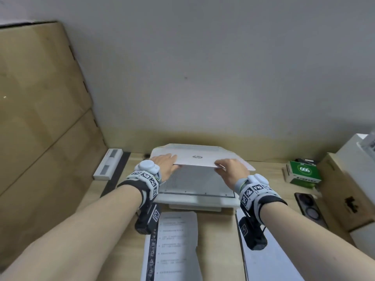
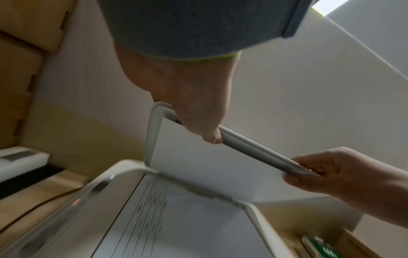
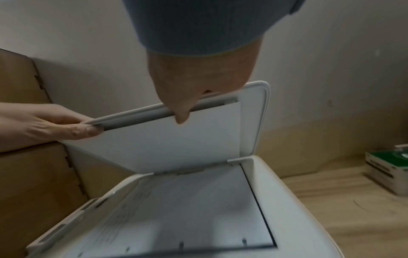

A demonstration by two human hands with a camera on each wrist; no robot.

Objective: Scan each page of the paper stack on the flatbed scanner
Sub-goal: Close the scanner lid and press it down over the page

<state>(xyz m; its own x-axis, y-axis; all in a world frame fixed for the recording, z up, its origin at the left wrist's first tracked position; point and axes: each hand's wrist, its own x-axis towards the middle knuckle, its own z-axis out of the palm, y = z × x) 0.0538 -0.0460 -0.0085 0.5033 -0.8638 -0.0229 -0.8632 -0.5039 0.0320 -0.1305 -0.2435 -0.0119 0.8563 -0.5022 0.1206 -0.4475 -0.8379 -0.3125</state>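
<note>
The white scanner (image 1: 196,199) stands on the wooden surface (image 1: 219,240), its lid (image 1: 203,157) half raised (a page (image 3: 187,209) lies on the glass); left hand (image 1: 164,165) and right hand (image 1: 231,169) each pinch the lid's front edge

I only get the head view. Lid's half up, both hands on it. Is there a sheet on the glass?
Observer: Yes. The left wrist view shows a sheet with ruled lines lying flat on the glass under the lid.
Operator: How does the left hand grip?
Observer: The left hand has its thumb under the lid's front edge, fingers on top.
Operator: And the right?
Observer: The right hand holds the same edge, fingers on top.
</note>
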